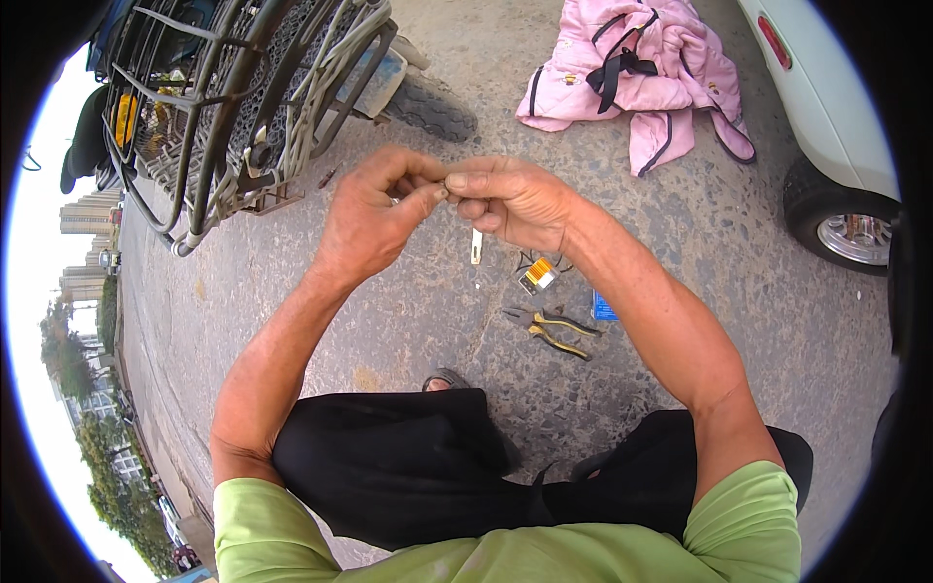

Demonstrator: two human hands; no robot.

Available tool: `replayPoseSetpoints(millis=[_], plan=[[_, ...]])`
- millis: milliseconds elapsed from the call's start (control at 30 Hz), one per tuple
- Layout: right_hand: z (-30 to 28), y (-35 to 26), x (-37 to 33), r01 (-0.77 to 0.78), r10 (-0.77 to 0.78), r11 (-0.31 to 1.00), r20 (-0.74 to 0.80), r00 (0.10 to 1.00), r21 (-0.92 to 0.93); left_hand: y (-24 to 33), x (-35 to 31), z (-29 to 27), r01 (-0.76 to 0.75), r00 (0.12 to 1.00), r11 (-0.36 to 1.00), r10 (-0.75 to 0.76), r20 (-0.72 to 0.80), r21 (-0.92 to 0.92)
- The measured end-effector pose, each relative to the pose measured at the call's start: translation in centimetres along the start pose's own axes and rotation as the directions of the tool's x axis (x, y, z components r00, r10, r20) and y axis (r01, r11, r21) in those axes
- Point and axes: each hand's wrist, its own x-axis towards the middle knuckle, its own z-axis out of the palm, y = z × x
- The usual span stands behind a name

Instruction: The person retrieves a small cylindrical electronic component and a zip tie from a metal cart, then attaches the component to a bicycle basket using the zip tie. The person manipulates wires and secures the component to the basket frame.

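My left hand [374,216] and my right hand [510,199] meet fingertip to fingertip in front of me, above the concrete ground. Together they pinch something very small at about the point where thumbs touch; it is too small to name. A short pale strip [476,246] shows just below my right hand; whether the hand holds it or it lies on the ground I cannot tell. Under my right forearm lie yellow-handled pliers [549,330] and a small orange and white part [537,276].
A vehicle with a metal cargo rack [228,107] and a tyre [432,107] stands at the upper left. A pink jacket [637,73] lies on the ground ahead. A white car's wheel [846,228] is at the right. A blue item [604,309] peeks beside my forearm.
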Motion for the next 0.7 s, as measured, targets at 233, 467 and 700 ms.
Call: replayPoseSetpoints(millis=[233, 467, 700], plan=[[0.0, -0.5, 0.5, 0.04, -0.022, 0.998, -0.279, 0.96, 0.057, -0.6, 0.1, 0.2, 0.026, 1.0, 0.997, -0.027, -0.009, -0.076], [0.7, -0.6, 0.5, 0.166, -0.146, 0.98, -0.166, 0.975, 0.114, -0.5, 0.2, 1.1, 0.111, 0.992, 0.975, -0.097, 0.083, -0.191], [2.1, -0.6, 0.4, 0.223, -0.193, 0.961, -0.184, 0.964, 0.162, 0.5, 0.3, 1.2, 0.071, 0.991, 0.997, -0.069, 0.119, -0.008]])
